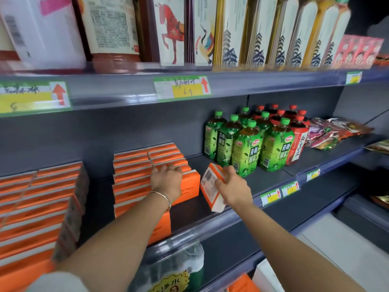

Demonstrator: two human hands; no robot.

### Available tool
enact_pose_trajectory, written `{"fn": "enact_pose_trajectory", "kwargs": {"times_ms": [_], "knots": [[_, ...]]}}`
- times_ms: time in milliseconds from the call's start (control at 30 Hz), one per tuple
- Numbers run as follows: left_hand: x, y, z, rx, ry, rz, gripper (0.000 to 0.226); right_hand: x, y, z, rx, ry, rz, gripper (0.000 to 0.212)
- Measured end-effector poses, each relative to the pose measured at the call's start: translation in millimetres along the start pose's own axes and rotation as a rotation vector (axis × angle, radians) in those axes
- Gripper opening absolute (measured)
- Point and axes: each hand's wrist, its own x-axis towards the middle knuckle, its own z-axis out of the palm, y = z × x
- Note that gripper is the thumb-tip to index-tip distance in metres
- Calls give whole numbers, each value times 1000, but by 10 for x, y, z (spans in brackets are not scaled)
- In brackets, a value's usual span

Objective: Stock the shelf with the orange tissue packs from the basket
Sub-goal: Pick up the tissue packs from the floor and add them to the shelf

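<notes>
Orange tissue packs fill the left of the grey middle shelf (267, 182) in two blocks: a big stack (37, 207) at far left and a second stack (134, 175) in the middle. My left hand (167, 179) lies on top of the second stack's front right packs, fingers curled over an orange pack (189, 184). My right hand (231, 186) grips another orange tissue pack (210, 186), tilted with its barcode side toward me, just right of that stack above the shelf. More orange packs (242, 284) show at the bottom edge; the basket is not visible.
Green and red tea bottles (248, 144) stand on the same shelf right of my right hand, with snack bags (332, 131) beyond. Bare shelf lies between stack and bottles. The upper shelf carries boxed goods (263, 32). A clear bag (172, 266) sits below.
</notes>
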Motion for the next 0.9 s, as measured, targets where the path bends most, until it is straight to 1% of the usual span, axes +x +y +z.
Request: {"fn": "enact_pose_trajectory", "kwargs": {"times_ms": [100, 200, 300, 367, 433, 467, 500, 533, 600, 700, 733, 833, 900], "knots": [[-7, -30, -22, -24, 32, 27, 54, -8, -64, 43, -88, -7, 4, 39], [-23, -107, -55, -106, 6, 25, 54, -50, -170, 97, -107, -33, 35, 39], [-73, -205, -90, -197, -14, 8, 47, -115, -344, 195, -24, -65, 73, 47], [-118, -257, -114, -231, -31, 16, 38, -156, -463, 283, 108, -126, 114, 52], [-173, -290, -133, -240, -47, 40, 31, -208, -550, 365, 267, -196, 133, 44], [-202, -298, -142, -246, -54, 56, 30, -224, -564, 395, 268, -210, 115, 37], [-228, -300, -154, -254, -63, 71, 30, -233, -557, 404, 215, -209, 84, 32], [-248, -298, -166, -259, -73, 84, 30, -240, -531, 402, 141, -204, 61, 32], [-270, -283, -190, -255, -87, 105, 32, -235, -452, 364, 17, -172, 31, 39], [-271, -255, -205, -250, -98, 129, 38, -153, -313, 303, -97, -40, 31, 46], [-267, -246, -201, -253, -99, 132, 40, -116, -275, 290, -117, -27, 44, 51], [-252, -222, -172, -249, -111, 124, 45, -9, -201, 293, -33, -138, 89, 71], [-237, -214, -165, -248, -121, 113, 48, 22, -189, 319, 33, -177, 68, 71]]}}
